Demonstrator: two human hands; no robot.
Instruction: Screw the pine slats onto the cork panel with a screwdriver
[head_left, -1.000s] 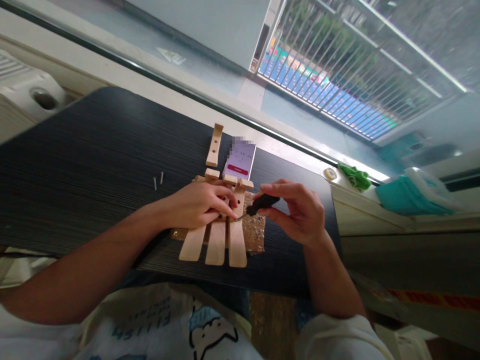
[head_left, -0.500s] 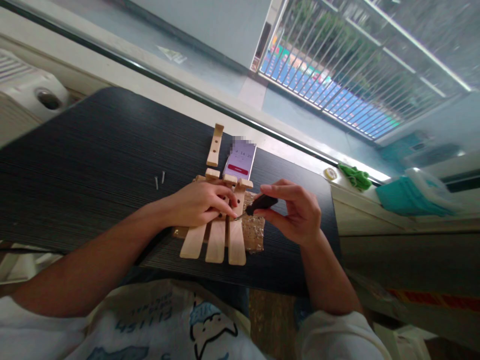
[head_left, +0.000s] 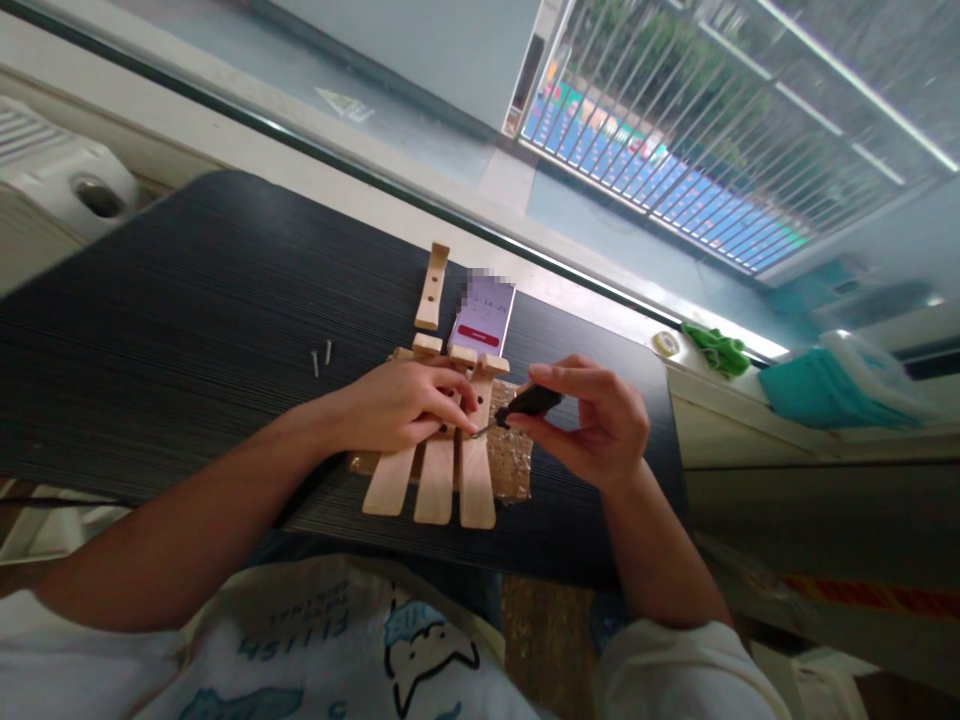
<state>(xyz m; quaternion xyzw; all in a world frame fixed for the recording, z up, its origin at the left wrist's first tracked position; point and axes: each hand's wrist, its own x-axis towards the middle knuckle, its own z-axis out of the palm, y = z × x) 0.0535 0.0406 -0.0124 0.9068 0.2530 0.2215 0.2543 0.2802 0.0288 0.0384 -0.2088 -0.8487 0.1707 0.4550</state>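
Observation:
My right hand (head_left: 592, 415) grips a black-handled screwdriver (head_left: 532, 402), its thin shaft slanting down to the left. The screwdriver's tip is at the lower part of the right wooden hook piece (head_left: 478, 490); whether a screw is under it cannot be made out. My left hand (head_left: 401, 400) lies across the wooden pieces with its fingers apart, one fingertip close to the tip. Partly under that hand are the middle wooden piece (head_left: 435, 485) and the left wooden piece (head_left: 391, 478). All three lie side by side on a brown, plastic-wrapped slab (head_left: 514, 465).
A fourth, shorter-looking wooden hook piece (head_left: 430, 290) lies farther back, beside a phone (head_left: 486, 312) with a lit screen. Two screws (head_left: 321, 356) lie left of my left hand on the dark table (head_left: 187, 300). A green cloth (head_left: 716, 350) and tape roll (head_left: 665, 343) are on the sill.
The view has shifted slightly. Both hands, the screwdriver and the wooden pieces keep nearly the same positions relative to one another.

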